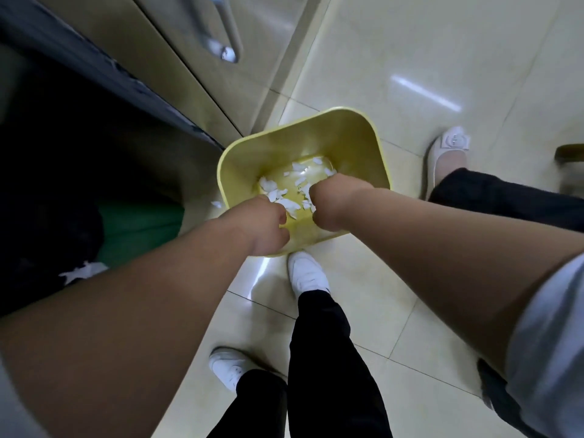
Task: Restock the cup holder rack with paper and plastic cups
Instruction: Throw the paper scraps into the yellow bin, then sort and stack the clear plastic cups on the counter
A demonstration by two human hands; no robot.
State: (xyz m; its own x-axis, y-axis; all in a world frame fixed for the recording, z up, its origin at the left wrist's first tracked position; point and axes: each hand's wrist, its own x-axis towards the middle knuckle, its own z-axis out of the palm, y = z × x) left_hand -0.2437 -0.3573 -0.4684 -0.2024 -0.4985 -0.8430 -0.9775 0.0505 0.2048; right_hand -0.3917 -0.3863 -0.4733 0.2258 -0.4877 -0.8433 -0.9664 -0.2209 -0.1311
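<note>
No cups or cup rack are in view. I am looking straight down at a yellow plastic bin [316, 134] standing on the tiled floor. Several torn white scraps [298, 168] lie on its bottom. My left hand [262, 226] hangs over the bin's near-left rim with its fingers curled shut. My right hand [335, 203] is a little to the right, over the bin's inside, also closed like a fist. I see the backs of both hands, and whatever their fingers may hold is hidden.
A steel cabinet door with a metal handle [224, 30] stands behind the bin. To the left is a dark recess with something green [139, 229] and a white scrap [83, 270]. My white shoes [308, 270] are close to the bin. Another person's pale shoe [448, 156] is on the right.
</note>
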